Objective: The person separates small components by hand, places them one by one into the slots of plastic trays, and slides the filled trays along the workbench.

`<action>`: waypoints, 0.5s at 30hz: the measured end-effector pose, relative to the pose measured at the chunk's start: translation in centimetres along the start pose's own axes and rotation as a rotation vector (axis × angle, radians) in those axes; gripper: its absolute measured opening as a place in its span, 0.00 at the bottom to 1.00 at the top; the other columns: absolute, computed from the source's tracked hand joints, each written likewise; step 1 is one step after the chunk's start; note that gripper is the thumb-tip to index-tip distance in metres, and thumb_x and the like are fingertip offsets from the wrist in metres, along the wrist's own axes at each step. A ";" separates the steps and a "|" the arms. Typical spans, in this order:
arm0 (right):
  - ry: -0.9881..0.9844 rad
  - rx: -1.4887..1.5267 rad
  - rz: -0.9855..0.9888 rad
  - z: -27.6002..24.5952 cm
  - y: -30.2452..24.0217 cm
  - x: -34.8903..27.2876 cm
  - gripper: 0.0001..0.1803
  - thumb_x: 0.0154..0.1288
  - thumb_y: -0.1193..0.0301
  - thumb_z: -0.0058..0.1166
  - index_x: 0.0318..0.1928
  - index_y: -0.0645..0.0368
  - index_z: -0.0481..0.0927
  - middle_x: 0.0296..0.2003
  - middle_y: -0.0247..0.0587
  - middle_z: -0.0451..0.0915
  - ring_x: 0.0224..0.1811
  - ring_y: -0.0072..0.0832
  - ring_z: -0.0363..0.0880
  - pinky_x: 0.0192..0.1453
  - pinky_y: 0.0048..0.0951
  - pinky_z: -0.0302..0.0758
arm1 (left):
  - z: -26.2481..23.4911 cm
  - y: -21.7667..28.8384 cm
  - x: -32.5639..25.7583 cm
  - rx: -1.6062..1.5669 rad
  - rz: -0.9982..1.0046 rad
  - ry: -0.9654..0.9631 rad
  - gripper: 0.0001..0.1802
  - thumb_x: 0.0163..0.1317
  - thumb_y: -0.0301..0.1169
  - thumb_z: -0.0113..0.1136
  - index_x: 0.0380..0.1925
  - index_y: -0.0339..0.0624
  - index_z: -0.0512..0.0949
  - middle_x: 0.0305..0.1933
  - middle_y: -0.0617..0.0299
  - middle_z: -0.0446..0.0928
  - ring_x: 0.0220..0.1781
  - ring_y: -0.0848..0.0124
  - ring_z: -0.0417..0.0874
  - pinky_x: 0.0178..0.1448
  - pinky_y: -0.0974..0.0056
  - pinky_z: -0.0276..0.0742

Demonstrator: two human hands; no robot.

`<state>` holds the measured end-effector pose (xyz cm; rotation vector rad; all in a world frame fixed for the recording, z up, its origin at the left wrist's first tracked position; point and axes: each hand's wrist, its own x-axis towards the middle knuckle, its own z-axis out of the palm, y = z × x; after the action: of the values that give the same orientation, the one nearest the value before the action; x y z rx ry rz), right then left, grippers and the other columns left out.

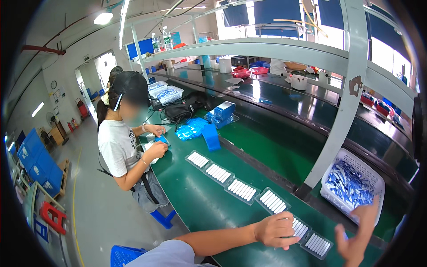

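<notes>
A row of clear plastic trays (241,191) runs along the green table, each holding several white sticks. My left hand (276,230) is curled closed above one of the nearer trays and partly covers it; whatever its fingers may hold is hidden. To the right, my right hand (359,236) is slightly blurred, thumb and fingers apart, with nothing visible in it. It is close to a white plastic basket (327,189) full of small blue-and-white packets (349,182). The nearest tray (316,244) lies between my two hands.
A person in a white shirt (116,144) handles a blue item on the left. Blue packages (192,129) and a black bag (184,107) lie beyond. A grey metal post (334,120) rises beside the basket. A blue stool (122,255) stands below the table.
</notes>
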<state>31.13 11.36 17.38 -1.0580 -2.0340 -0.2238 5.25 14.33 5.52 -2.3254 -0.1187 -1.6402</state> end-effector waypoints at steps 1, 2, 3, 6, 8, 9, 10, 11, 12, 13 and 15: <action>-0.068 0.116 -0.145 0.8 0.5 -0.8 0.22 0.46 0.64 0.63 0.40 0.64 0.75 0.34 0.49 0.73 0.42 0.49 0.76 0.77 0.71 0.51 | 0.1 0.3 0.1 -0.024 -0.099 -0.039 0.17 0.78 0.40 0.49 0.48 0.37 0.79 0.36 0.57 0.75 0.34 0.61 0.74 0.47 0.51 0.79; -0.109 0.198 -0.156 2.0 0.5 -1.8 0.26 0.46 0.58 0.66 0.42 0.63 0.79 0.37 0.50 0.78 0.46 0.49 0.80 0.75 0.74 0.52 | 0.5 0.9 0.4 -0.023 -0.094 -0.037 0.17 0.78 0.40 0.49 0.48 0.37 0.79 0.36 0.57 0.75 0.34 0.61 0.74 0.47 0.51 0.79; -0.222 0.118 -0.328 2.6 0.2 -2.4 0.46 0.50 0.54 0.73 0.69 0.52 0.69 0.60 0.54 0.75 0.63 0.53 0.75 0.74 0.66 0.57 | 1.1 1.9 0.9 -0.353 -0.519 -0.041 0.17 0.78 0.39 0.50 0.51 0.36 0.78 0.37 0.57 0.75 0.35 0.62 0.76 0.49 0.53 0.78; -0.196 0.208 -0.346 4.7 -3.3 -1.3 0.25 0.53 0.63 0.70 0.51 0.57 0.81 0.49 0.45 0.83 0.55 0.46 0.81 0.77 0.64 0.56 | 3.0 3.0 -1.5 -0.960 -1.269 -0.118 0.16 0.79 0.36 0.48 0.53 0.36 0.78 0.42 0.57 0.79 0.42 0.67 0.80 0.54 0.62 0.77; -0.269 0.200 -0.371 6.7 -2.8 -1.9 0.28 0.49 0.59 0.70 0.49 0.60 0.81 0.44 0.46 0.83 0.52 0.46 0.82 0.76 0.66 0.56 | 4.1 3.2 -4.1 -1.461 -1.614 -0.272 0.16 0.79 0.35 0.46 0.54 0.37 0.77 0.47 0.57 0.80 0.49 0.72 0.82 0.58 0.64 0.77; -0.347 0.190 -0.389 7.4 -2.7 -2.2 0.31 0.44 0.55 0.70 0.47 0.62 0.81 0.40 0.48 0.83 0.48 0.46 0.83 0.74 0.69 0.57 | 4.3 3.6 -4.3 -1.400 -1.721 -0.294 0.16 0.77 0.33 0.45 0.57 0.37 0.73 0.51 0.57 0.80 0.55 0.72 0.81 0.60 0.65 0.76; -0.344 0.188 -0.388 7.4 -2.6 -2.6 0.31 0.44 0.55 0.70 0.47 0.62 0.81 0.40 0.48 0.83 0.48 0.46 0.83 0.74 0.69 0.57 | 4.5 3.7 -4.5 -1.399 -1.718 -0.299 0.16 0.77 0.33 0.45 0.57 0.37 0.73 0.51 0.57 0.80 0.55 0.72 0.81 0.60 0.65 0.76; -0.336 0.214 -0.352 7.4 -2.4 -3.0 0.28 0.49 0.60 0.70 0.50 0.60 0.81 0.45 0.45 0.84 0.53 0.45 0.83 0.76 0.66 0.56 | 4.7 3.7 -4.6 -1.361 -1.697 -0.279 0.17 0.76 0.33 0.46 0.59 0.37 0.72 0.53 0.57 0.79 0.56 0.72 0.80 0.61 0.65 0.76; -0.328 0.246 -0.321 7.3 -2.4 -3.2 0.26 0.54 0.64 0.70 0.53 0.57 0.81 0.50 0.43 0.84 0.57 0.43 0.82 0.77 0.63 0.56 | 5.0 3.9 -4.9 -1.318 -1.678 -0.254 0.18 0.75 0.33 0.46 0.60 0.36 0.70 0.55 0.57 0.78 0.57 0.72 0.79 0.61 0.65 0.76; -0.325 0.231 -0.321 7.2 -2.4 -3.3 0.27 0.54 0.65 0.70 0.55 0.57 0.80 0.51 0.42 0.85 0.57 0.41 0.82 0.77 0.63 0.56 | 5.5 4.0 -5.7 -1.373 -1.677 -0.188 0.19 0.75 0.33 0.46 0.61 0.37 0.69 0.57 0.57 0.76 0.59 0.72 0.77 0.61 0.65 0.75; -0.309 0.215 -0.337 7.5 -2.4 -3.5 0.27 0.54 0.65 0.70 0.56 0.57 0.80 0.50 0.42 0.85 0.57 0.41 0.83 0.77 0.62 0.58 | 6.1 4.0 -6.9 -1.322 -1.722 -0.213 0.20 0.75 0.32 0.47 0.62 0.37 0.68 0.57 0.57 0.76 0.59 0.72 0.77 0.62 0.65 0.75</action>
<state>26.07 11.36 10.42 -0.6425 -2.4478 -0.0100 9.35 12.94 -3.52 -3.6166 -2.2281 -2.4344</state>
